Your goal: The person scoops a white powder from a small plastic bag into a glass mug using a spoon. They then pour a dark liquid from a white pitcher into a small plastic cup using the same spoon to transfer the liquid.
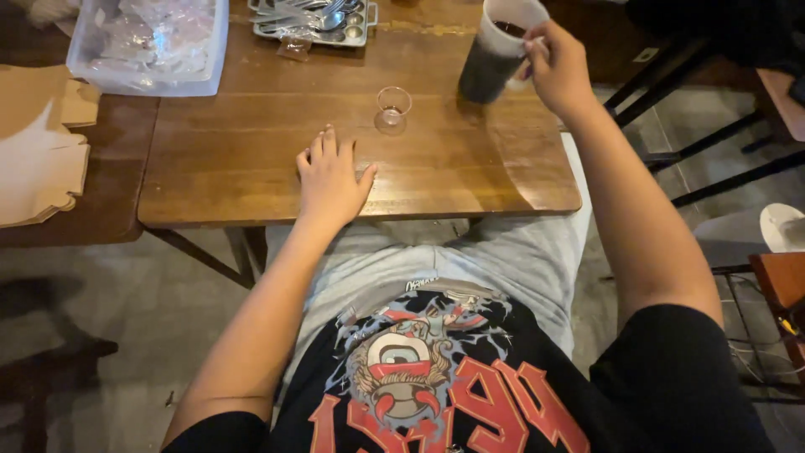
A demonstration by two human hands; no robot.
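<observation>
Right hand (560, 67) grips big white cup (501, 50) of dark liquid, tilted toward small clear glass (392, 109) mid-tabletop (251, 159). Left hand (331, 176) flat, fingers spread, empty, just short of glass. Better: steady the glass, pour slow, lip directly over it.

Right hand (560, 69) grips pitcher (499, 52); left hand (331, 178) flat on table (470, 168)

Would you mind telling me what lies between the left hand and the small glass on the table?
Nothing: in the head view, only bare wooden table separates the left hand from the small clear glass.
</observation>
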